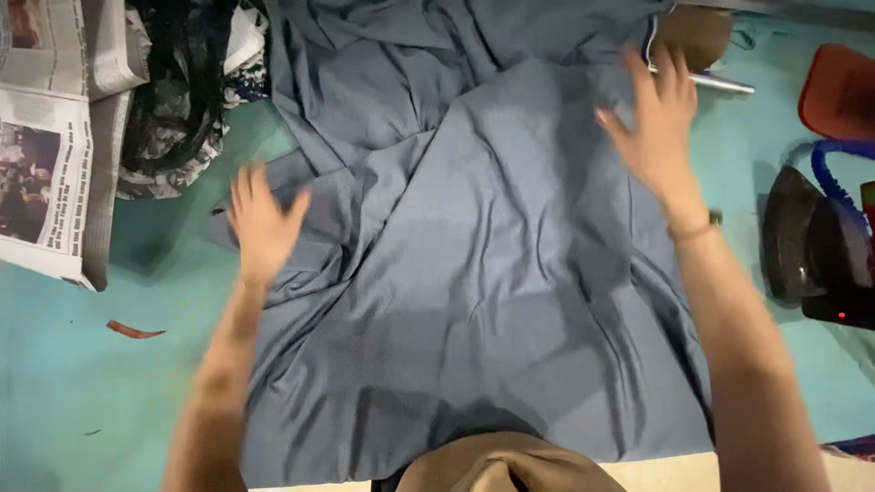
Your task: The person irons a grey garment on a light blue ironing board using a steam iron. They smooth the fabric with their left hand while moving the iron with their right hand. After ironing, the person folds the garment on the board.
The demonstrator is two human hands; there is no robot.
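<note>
A large grey-blue cloth lies spread and wrinkled over a teal surface. My left hand hovers open, fingers apart, over the cloth's left edge, where the fabric bunches into folds. My right hand is open with spread fingers above the cloth's upper right part. Neither hand holds anything. Both hands look blurred.
Newspapers lie at the left edge, beside a heap of dark patterned fabric. A dark clothes iron with a blue cord sits at the right, with a red object beyond it. A metal rod lies at top right.
</note>
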